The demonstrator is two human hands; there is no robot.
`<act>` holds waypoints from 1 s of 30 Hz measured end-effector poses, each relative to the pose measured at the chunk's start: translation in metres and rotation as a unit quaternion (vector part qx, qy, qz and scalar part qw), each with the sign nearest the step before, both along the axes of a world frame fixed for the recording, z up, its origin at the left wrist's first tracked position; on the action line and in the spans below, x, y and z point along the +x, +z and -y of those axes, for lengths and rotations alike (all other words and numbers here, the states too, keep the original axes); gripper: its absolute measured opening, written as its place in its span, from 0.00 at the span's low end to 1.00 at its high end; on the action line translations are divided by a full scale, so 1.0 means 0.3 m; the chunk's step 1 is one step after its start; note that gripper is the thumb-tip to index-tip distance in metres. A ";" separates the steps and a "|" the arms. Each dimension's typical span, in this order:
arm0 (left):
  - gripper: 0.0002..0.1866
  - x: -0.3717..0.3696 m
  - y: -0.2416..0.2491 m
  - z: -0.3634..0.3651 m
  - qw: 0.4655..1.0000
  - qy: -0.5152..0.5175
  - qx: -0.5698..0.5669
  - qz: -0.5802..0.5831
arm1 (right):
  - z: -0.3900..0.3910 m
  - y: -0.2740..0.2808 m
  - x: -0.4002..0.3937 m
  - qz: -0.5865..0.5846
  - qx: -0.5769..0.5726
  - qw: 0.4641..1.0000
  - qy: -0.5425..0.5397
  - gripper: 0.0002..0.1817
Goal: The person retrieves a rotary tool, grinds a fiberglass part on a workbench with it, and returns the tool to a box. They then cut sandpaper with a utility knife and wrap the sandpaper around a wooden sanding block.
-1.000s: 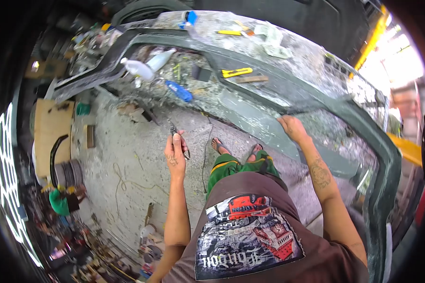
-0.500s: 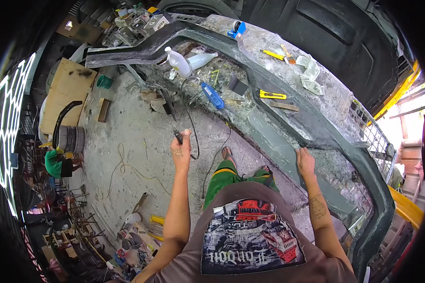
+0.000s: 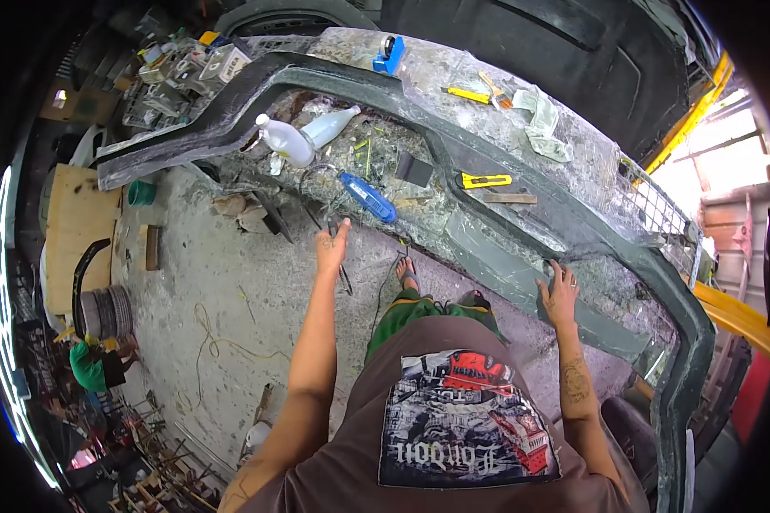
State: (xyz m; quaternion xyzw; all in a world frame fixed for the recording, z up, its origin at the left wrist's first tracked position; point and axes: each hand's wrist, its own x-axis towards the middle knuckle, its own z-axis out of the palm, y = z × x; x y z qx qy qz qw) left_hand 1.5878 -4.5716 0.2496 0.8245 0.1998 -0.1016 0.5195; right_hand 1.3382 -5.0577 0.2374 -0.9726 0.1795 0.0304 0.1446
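Observation:
My left hand [image 3: 330, 250] is closed around the slim dark handpiece [image 3: 333, 227] of a rotary tool, close to the workbench's near edge. The handpiece is mostly hidden by my fingers, and its black flexible shaft [image 3: 346, 279] hangs below my hand. Just beyond lies the tool's blue motor body [image 3: 368, 197] on the bench. My right hand [image 3: 561, 297] rests with fingers apart on the near strip of a large dark grey moulded panel [image 3: 505, 265], which looks like a vehicle body part. A yellow utility knife [image 3: 486, 180] and a wooden strip [image 3: 510, 198] lie farther in.
Two white plastic bottles, one upright [image 3: 286, 139] and one lying [image 3: 330, 127], are at the bench's left part. A blue tape dispenser [image 3: 389, 56], brush [image 3: 494, 90] and crumpled cloth [image 3: 539, 128] lie at the back. A cord [image 3: 204, 342] trails over the floor; a person in green [image 3: 94, 366] crouches left.
The view has shifted. My left hand has moved up nearer the bench and the blue motor body, still holding the handpiece. My right hand's fingers have spread on the panel.

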 end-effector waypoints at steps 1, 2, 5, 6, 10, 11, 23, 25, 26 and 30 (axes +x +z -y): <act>0.22 0.041 -0.051 0.001 1.000 -0.012 0.002 0.000 | -0.011 0.005 0.009 0.008 -0.021 1.000 -0.013 0.35; 0.23 0.077 -0.101 0.002 1.000 -0.024 0.003 0.000 | -0.023 0.010 0.017 0.016 -0.041 0.999 -0.026 0.36; 0.25 0.148 -0.197 0.027 0.998 -0.046 0.022 -0.028 | -0.061 0.001 0.019 0.014 -0.101 0.993 -0.055 0.38; 0.26 0.172 -0.228 0.046 0.997 -0.050 0.034 -0.036 | -0.076 0.002 0.023 0.010 -0.104 0.993 -0.061 0.38; 0.51 0.258 -0.399 0.097 0.992 -0.062 0.064 -0.089 | -0.107 -0.013 0.016 0.010 -0.063 0.989 -0.130 0.31; 0.62 0.275 -0.392 0.113 0.983 -0.085 0.059 -0.149 | -0.110 -0.027 0.011 0.033 -0.061 0.990 -0.125 0.27; 0.62 0.292 -0.503 0.244 0.977 -0.026 0.189 -0.100 | 0.010 0.093 -0.016 0.055 0.095 0.992 -0.066 0.14; 0.60 0.296 -0.523 0.261 0.979 -0.017 0.177 -0.099 | 0.041 0.165 0.010 0.069 0.121 0.988 -0.073 0.14; 0.57 0.296 -0.532 0.269 0.981 0.006 0.167 -0.101 | 0.066 0.198 0.032 0.070 0.121 0.988 -0.071 0.14; 0.53 0.290 -0.464 0.333 0.972 0.007 0.218 -0.086 | 0.220 0.238 0.178 0.128 0.142 0.978 -0.086 0.14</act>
